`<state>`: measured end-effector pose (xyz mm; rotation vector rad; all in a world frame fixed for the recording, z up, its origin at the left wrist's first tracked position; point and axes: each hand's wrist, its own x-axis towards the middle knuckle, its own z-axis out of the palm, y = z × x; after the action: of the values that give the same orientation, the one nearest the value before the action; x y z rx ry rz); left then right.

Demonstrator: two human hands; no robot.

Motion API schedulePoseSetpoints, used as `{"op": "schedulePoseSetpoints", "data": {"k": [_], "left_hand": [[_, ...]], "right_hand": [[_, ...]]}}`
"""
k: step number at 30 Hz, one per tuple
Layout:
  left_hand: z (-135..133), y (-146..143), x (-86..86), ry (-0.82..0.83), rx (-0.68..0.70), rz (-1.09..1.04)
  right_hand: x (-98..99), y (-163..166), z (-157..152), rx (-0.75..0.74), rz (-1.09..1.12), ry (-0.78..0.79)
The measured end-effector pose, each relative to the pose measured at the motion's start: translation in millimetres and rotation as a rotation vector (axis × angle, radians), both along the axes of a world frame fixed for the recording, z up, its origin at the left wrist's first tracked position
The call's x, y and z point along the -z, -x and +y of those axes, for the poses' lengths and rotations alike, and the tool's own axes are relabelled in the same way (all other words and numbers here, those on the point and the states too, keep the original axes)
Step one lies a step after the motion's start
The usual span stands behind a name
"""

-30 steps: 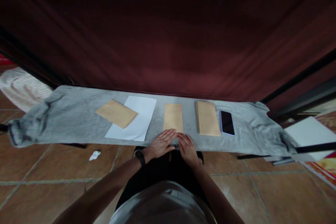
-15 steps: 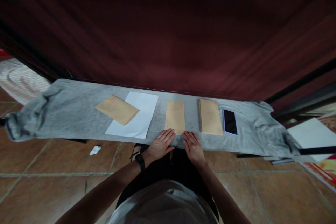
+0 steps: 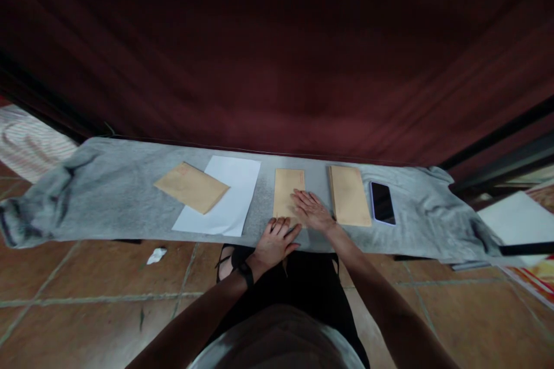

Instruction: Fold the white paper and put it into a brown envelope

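A tan paper envelope [image 3: 284, 187] lies upright in front of me on a narrow surface covered with grey cloth [image 3: 116, 196]. My right hand [image 3: 314, 211] rests flat across its right side, fingers stretched out toward the upper left. At the near edge of the same envelope, my left hand [image 3: 276, 240] lies with its fingertips on the lower left corner, fingers extended and thumb apart. Neither hand grips anything. Part of the envelope is hidden under the fingers.
To the right are a stack of tan envelopes [image 3: 350, 196] and a phone [image 3: 382, 203] with a dark screen. On the left, another envelope [image 3: 190, 186] lies slanted over white paper [image 3: 236, 196]. A dark red curtain [image 3: 277, 69] hangs behind. Crumpled white paper [image 3: 156, 255] lies on the tiled floor.
My right hand has moved up and left from the envelope's lower right corner onto its surface. My left hand stays at the near edge, shifted slightly. The view has shifted slightly.
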<state>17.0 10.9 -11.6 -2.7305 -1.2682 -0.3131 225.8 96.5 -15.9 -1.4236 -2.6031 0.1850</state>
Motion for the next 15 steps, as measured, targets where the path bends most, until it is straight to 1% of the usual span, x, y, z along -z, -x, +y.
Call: {"op": "schedulePoseSetpoints", "data": {"k": [4,8,12,15], "left_hand": [[1,1,3.7,-0.014,0.011,-0.011],[3,1,8.1,-0.034,0.04,-0.018],[4,2,9.5,-0.032,0.054,-0.031],[3,2,9.2,-0.013,0.048,-0.043]], "right_hand": [[1.1,2,27,0.059,-0.019,0.009],[2.0,7,41,0.128,-0.007,0.013],[2.2,11,40,0.189,0.008,0.001],[4.4,11,27,0.204,0.034,-0.022]]}}
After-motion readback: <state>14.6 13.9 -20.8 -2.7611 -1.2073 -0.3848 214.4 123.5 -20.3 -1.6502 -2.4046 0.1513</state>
